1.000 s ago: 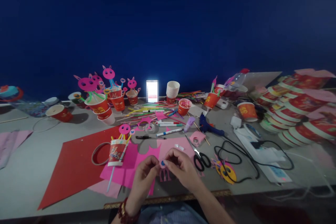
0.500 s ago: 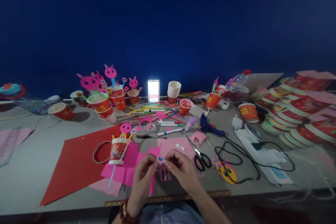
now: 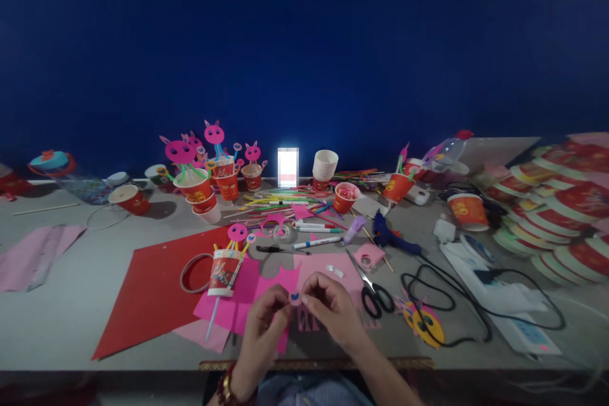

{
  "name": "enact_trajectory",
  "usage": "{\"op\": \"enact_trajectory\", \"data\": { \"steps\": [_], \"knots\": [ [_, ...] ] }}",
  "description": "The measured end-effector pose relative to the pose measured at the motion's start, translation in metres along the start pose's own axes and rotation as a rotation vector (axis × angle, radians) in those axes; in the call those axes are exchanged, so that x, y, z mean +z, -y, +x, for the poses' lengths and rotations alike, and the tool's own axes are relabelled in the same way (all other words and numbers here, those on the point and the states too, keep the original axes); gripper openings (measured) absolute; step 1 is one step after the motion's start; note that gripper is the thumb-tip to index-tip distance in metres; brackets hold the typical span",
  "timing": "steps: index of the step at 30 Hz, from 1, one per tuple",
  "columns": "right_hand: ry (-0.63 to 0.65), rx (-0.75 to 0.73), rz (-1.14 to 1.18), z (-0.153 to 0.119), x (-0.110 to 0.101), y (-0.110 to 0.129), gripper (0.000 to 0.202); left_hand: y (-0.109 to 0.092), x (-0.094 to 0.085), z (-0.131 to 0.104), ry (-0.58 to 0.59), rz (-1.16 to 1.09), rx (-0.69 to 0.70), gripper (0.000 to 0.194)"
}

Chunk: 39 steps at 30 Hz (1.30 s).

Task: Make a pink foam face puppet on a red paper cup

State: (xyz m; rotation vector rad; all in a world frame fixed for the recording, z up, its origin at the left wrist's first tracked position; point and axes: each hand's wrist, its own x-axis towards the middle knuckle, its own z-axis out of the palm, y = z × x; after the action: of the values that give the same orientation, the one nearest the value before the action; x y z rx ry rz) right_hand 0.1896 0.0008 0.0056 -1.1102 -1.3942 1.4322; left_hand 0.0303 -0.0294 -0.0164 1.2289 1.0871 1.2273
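Observation:
A small pale pink paper cutout with a blue heart-like mark (image 3: 295, 297) is pinched between my two hands above the table's front part. My left hand (image 3: 267, 320) holds its left edge with thumb and forefinger. On its right edge, the fingertips of my right hand (image 3: 330, 309) are closed. Beneath the hands lie a pale pink sheet (image 3: 311, 264) with cut-out notches and a bright pink sheet (image 3: 252, 288). Just right of my right hand rest black-handled scissors (image 3: 375, 300). Left of my hands, a decorated paper cup with a pink paper face (image 3: 226, 271) lies on the sheets.
A red sheet (image 3: 143, 292) and a tape roll (image 3: 195, 274) lie left. Markers (image 3: 316, 243), colored sticks and finished cup figures (image 3: 190, 183) are at the back. Right are a blue glue gun (image 3: 394, 238), its looping cord, yellow cutouts (image 3: 428, 328) and stacked paper bowls (image 3: 556, 209).
The view has turned slightly left, so the table's contents sit further right. Both hands still pinch the small pink cutout, with little change in their grip.

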Motion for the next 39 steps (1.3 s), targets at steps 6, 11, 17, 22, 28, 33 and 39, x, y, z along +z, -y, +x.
{"op": "enact_trajectory", "data": {
  "steps": [6, 11, 17, 22, 28, 33, 39],
  "knots": [
    [-0.055, 0.020, 0.058, 0.001, -0.003, -0.003, 0.014, -0.015, -0.039, 0.010, -0.137, 0.570, 0.317, 0.009],
    [-0.099, 0.042, 0.125, 0.000, -0.007, -0.010, 0.019, -0.009, -0.115, 0.026, -0.543, 1.134, 0.309, 0.038],
    [-0.078, 0.070, 0.152, 0.001, -0.003, -0.009, 0.024, 0.019, -0.135, 0.029, -0.423, 1.321, 0.179, 0.044],
    [-0.104, 0.034, 0.142, 0.000, -0.004, -0.007, 0.025, 0.012, -0.107, 0.025, -0.481, 1.015, 0.208, 0.043],
    [-0.198, -0.052, 0.199, -0.001, -0.011, 0.001, 0.020, -0.002, -0.053, 0.016, -0.367, 0.105, 0.022, 0.047],
    [-0.294, -0.258, 0.122, 0.002, -0.031, 0.023, 0.009, 0.005, -0.024, 0.008, -0.212, -0.057, -0.041, 0.068],
    [-0.368, -0.405, 0.005, 0.006, -0.047, 0.055, 0.005, 0.014, -0.019, 0.004, -0.038, 0.039, -0.020, 0.074]
  ]
}}
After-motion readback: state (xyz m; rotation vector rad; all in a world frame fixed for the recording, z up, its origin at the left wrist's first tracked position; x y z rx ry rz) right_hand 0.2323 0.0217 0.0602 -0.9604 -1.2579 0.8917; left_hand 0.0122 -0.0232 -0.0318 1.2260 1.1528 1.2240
